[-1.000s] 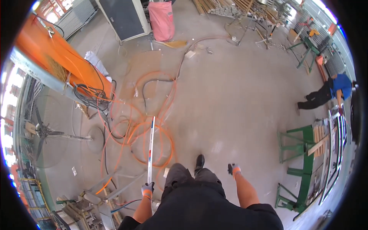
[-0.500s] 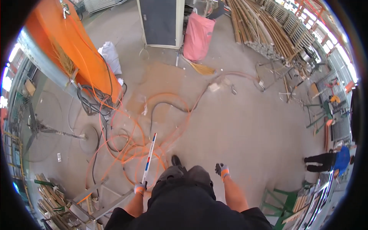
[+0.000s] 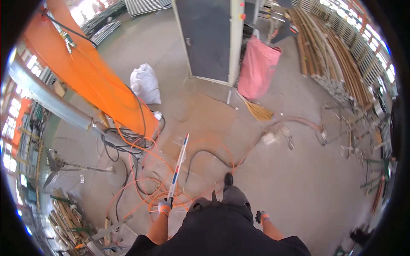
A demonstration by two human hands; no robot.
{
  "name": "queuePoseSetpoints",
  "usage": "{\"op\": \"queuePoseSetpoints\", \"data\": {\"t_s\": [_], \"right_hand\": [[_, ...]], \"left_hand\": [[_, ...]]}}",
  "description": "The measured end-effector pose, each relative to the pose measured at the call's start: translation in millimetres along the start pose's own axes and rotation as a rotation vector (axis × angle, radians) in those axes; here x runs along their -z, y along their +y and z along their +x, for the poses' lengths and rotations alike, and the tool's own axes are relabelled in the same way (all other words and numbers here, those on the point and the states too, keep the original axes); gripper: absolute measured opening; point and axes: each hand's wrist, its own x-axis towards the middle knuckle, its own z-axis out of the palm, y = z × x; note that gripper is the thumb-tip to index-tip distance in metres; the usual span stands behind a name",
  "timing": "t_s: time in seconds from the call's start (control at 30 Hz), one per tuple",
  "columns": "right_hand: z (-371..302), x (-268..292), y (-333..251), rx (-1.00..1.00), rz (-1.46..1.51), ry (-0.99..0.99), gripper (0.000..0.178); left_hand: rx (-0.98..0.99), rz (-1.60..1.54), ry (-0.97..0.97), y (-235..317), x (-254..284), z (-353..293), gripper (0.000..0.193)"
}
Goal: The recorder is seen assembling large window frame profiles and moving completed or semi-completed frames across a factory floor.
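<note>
Here, slim, straight strip [image 3: 178, 167] in gloved left hand [image 3: 165, 206].

Grey floor [image 3: 299, 179] surrounds the left fingers [image 3: 170, 200]; beyond them stands a grey-doored cabinet [image 3: 207, 47], ahead-left an orange column [image 3: 96, 81], far left bright windows [image 3: 8, 129].

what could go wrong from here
A foot could catch: the black boot is close to the dark hose, and orange hoses lie looped on the floor.
The long white strip might swing or dip, since the left grip holds it near one end only.
Its far end could perhaps knock the orange column if carried that way.
</note>
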Motion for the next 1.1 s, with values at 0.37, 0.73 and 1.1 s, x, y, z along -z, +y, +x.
{"op": "queuePoseSetpoints", "data": {"t_s": [0.37, 0.73, 1.1], "right_hand": [[19.3, -182.2, -711.1, 0.746, 0.031, -0.045, 0.014], [-9.6, -552.1, -932.4, 0.853, -0.375, -0.144, 0.019], [115.0, -759.4, -1217.2, 0.867, -0.768, -0.265, 0.017]], "left_hand": [[0.386, -0.155, -0.092, 139.7, 45.5, 146.9, 0.060], [0.347, -0.073, -0.320, 246.3, 216.7, 442.6, 0.046], [0.500, -0.551, -0.166, 394.6, 332.7, 629.8, 0.041]]}}
